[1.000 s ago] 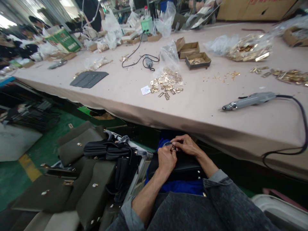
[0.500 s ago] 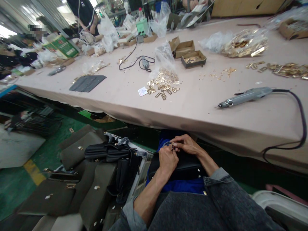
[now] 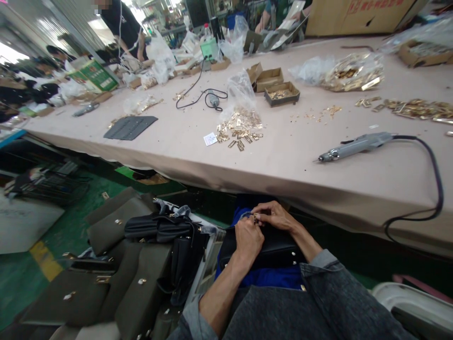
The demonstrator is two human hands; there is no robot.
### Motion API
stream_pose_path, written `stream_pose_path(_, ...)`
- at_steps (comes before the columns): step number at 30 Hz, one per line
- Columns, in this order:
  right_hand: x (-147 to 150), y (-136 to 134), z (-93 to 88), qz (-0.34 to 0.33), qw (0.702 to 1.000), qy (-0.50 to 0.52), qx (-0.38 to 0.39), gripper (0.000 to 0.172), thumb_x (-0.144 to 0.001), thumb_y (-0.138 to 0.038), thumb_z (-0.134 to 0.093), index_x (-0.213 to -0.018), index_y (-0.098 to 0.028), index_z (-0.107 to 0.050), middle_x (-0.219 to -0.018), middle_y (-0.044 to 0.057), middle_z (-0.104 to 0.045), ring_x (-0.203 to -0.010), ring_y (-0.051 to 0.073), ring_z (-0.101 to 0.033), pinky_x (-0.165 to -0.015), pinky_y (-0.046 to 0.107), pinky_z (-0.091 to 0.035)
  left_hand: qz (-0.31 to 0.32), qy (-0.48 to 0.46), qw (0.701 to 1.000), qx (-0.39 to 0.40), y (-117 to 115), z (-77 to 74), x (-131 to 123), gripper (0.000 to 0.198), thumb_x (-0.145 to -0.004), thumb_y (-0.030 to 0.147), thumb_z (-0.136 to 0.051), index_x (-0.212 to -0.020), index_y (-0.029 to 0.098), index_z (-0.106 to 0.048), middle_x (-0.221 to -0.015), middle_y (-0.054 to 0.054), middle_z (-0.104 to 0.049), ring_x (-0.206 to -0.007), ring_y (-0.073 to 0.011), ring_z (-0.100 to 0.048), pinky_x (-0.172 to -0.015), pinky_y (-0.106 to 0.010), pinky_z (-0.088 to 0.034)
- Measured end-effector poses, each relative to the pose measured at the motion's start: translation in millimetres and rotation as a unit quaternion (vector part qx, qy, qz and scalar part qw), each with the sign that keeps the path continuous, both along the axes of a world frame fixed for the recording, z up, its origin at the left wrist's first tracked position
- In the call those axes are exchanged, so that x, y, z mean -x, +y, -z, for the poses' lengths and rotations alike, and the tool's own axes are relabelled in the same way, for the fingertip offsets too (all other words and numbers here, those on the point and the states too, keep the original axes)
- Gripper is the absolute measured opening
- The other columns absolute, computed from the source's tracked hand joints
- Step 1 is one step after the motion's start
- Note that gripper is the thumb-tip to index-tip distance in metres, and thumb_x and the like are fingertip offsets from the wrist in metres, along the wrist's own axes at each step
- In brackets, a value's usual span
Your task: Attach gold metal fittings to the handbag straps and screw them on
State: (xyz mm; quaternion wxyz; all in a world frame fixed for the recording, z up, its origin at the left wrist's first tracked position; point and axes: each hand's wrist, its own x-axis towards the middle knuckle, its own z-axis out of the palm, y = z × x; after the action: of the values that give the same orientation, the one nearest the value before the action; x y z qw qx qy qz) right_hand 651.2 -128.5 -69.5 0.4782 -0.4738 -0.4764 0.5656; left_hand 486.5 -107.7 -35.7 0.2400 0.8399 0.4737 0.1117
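A black handbag (image 3: 276, 245) lies across my lap, with metal studs at its near right corner. My left hand (image 3: 249, 238) is closed at the bag's far left part, its knuckles up. My right hand (image 3: 276, 216) meets it from the right, thumb and forefinger pinched together. Between the fingertips of both hands shows a small metal fitting (image 3: 255, 219); its exact shape is too small to tell. Part of the bag is hidden under my hands and wrists.
Ahead stands a cloth-covered table (image 3: 198, 156) bearing a corded electric screwdriver (image 3: 354, 147), loose gold metal plates (image 3: 240, 137) and a small box of screws (image 3: 282, 93). At my left, olive bags (image 3: 141, 283) and black bags (image 3: 163, 226) are piled up.
My hands stay together on the bag, fingers shifting only slightly at the fitting. The view has tilted a little, and a background person's arm shows differently.
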Motion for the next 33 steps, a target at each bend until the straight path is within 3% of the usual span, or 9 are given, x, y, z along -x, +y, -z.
stream_pose_path(6,2,0,2.8,0.018,1.000,-0.007,0.012,0.035,-0.086,-0.046,-0.073,-0.098,-0.014,-0.076,-0.079,0.005,-0.067,-0.066,0.018,-0.062,-0.063,0.027,-0.050,0.002,-0.044,0.999,0.010,4,0.4,5,0.020,-0.088,0.009,-0.055,-0.088,0.014,-0.075,-0.085,-0.015,-0.074,-0.080,-0.0268,-0.071,-0.074,-0.032,-0.048)
stream_pose_path(9,0,-2,7.1,0.027,1.000,0.005,0.012,0.034,-0.086,-0.044,-0.074,-0.100,-0.013,-0.076,-0.081,0.005,-0.067,-0.067,0.017,-0.062,-0.065,0.027,-0.051,0.006,-0.144,0.980,0.137,15,7.8,13,0.022,-0.089,0.011,-0.056,-0.092,0.016,-0.077,-0.082,-0.010,-0.075,-0.073,-0.0218,-0.071,-0.068,-0.027,-0.051)
stream_pose_path(12,-1,-3,7.8,0.017,1.000,0.011,-0.002,0.033,-0.087,-0.043,-0.073,-0.100,-0.013,-0.076,-0.084,0.006,-0.067,-0.067,0.017,-0.062,-0.063,0.026,-0.050,0.006,-0.236,0.921,0.310,26,21.8,20,0.024,-0.090,0.015,-0.055,-0.098,0.013,-0.077,-0.086,-0.011,-0.076,-0.068,-0.0189,-0.073,-0.061,-0.024,-0.054)
stream_pose_path(14,0,-3,7.2,0.011,1.000,0.009,-0.006,0.033,-0.087,-0.043,-0.073,-0.100,-0.012,-0.076,-0.086,0.006,-0.068,-0.067,0.016,-0.062,-0.063,0.026,-0.050,-0.013,-0.252,0.900,0.355,30,30.3,22,0.022,-0.089,0.014,-0.056,-0.093,0.008,-0.077,-0.079,-0.011,-0.075,-0.062,-0.0181,-0.072,-0.058,-0.023,-0.055)
stream_pose_path(17,3,-1,5.7,0.016,1.000,0.003,0.009,0.036,-0.086,-0.044,-0.073,-0.101,-0.011,-0.075,-0.083,0.007,-0.070,-0.067,0.017,-0.063,-0.063,0.026,-0.051,-0.058,-0.245,0.898,0.362,30,35.3,19,0.020,-0.086,0.010,-0.057,-0.087,0.005,-0.076,-0.059,-0.008,-0.070,-0.048,-0.0152,-0.065,-0.050,-0.021,-0.053)
stream_pose_path(23,9,8,-0.8,0.024,0.992,-0.107,0.058,0.036,-0.088,-0.047,-0.068,-0.085,-0.011,-0.075,-0.063,0.006,-0.067,-0.055,0.017,-0.063,-0.052,0.023,-0.048,-0.082,-0.194,0.927,0.311,23,26.7,12,0.022,-0.084,0.007,-0.058,-0.067,0.010,-0.071,-0.054,-0.006,-0.068,-0.046,-0.0150,-0.066,-0.046,-0.019,-0.051)
stream_pose_path(28,10,10,0.4,0.022,0.991,-0.104,0.078,0.036,-0.085,-0.045,-0.069,-0.081,-0.010,-0.074,-0.064,0.007,-0.068,-0.053,0.017,-0.062,-0.049,0.022,-0.048,-0.108,-0.195,0.914,0.339,24,30.0,12,0.019,-0.085,0.008,-0.058,-0.076,0.008,-0.075,-0.054,-0.006,-0.068,-0.047,-0.0167,-0.067,-0.046,-0.021,-0.053)
stream_pose_path(30,10,10,2.3,0.027,0.993,-0.078,0.087,0.038,-0.084,-0.047,-0.070,-0.085,-0.009,-0.074,-0.065,0.008,-0.069,-0.053,0.017,-0.063,-0.049,0.022,-0.049,-0.115,-0.193,0.907,0.356,25,33.4,12,0.017,-0.084,0.008,-0.060,-0.081,0.007,-0.076,-0.054,-0.006,-0.068,-0.046,-0.0165,-0.066,-0.046,-0.021,-0.053)
stream_pose_path(33,10,7,4.7,0.051,0.992,-0.038,0.105,0.049,-0.083,-0.049,-0.072,-0.109,-0.007,-0.072,-0.068,0.007,-0.069,-0.057,0.019,-0.065,-0.052,0.024,-0.052,-0.121,-0.212,0.896,0.372,27,36.9,12,0.015,-0.082,0.009,-0.062,-0.080,0.007,-0.077,-0.053,-0.006,-0.068,-0.044,-0.0153,-0.064,-0.046,-0.021,-0.053)
